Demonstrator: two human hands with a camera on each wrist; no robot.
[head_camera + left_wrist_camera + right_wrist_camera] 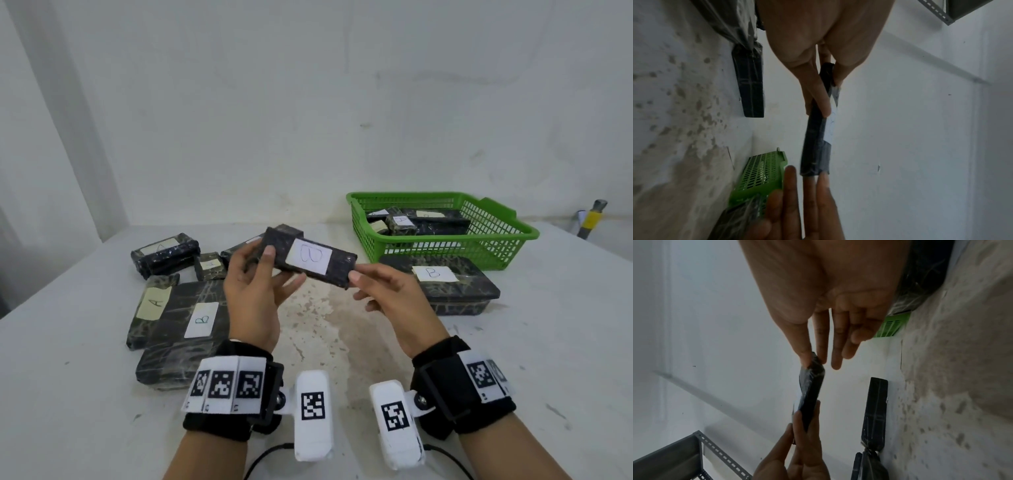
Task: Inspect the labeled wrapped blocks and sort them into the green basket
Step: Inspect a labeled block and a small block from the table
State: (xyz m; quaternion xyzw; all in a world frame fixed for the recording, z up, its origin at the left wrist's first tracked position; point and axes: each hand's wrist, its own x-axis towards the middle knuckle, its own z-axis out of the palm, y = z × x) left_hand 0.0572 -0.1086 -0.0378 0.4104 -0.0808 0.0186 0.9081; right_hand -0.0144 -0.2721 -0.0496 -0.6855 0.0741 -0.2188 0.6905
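Observation:
I hold a black wrapped block (310, 262) with a white "B" label up in front of me, above the table. My left hand (270, 270) grips its left end, thumb on top and fingers beneath. My right hand (356, 284) pinches its right end between thumb and forefinger, the other fingers loosely extended. The left wrist view shows the block (818, 138) edge-on, and the right wrist view shows it (810, 386) the same way. The green basket (500, 246) stands at the back right with several labelled blocks inside, apart from both hands.
A large "B" block (455, 294) lies in front of the basket. To the left lie an "A" block (150, 305), a big "B" block (191, 329), another "A" block (164, 253) and a small block (210, 265). A white wall rises behind the table.

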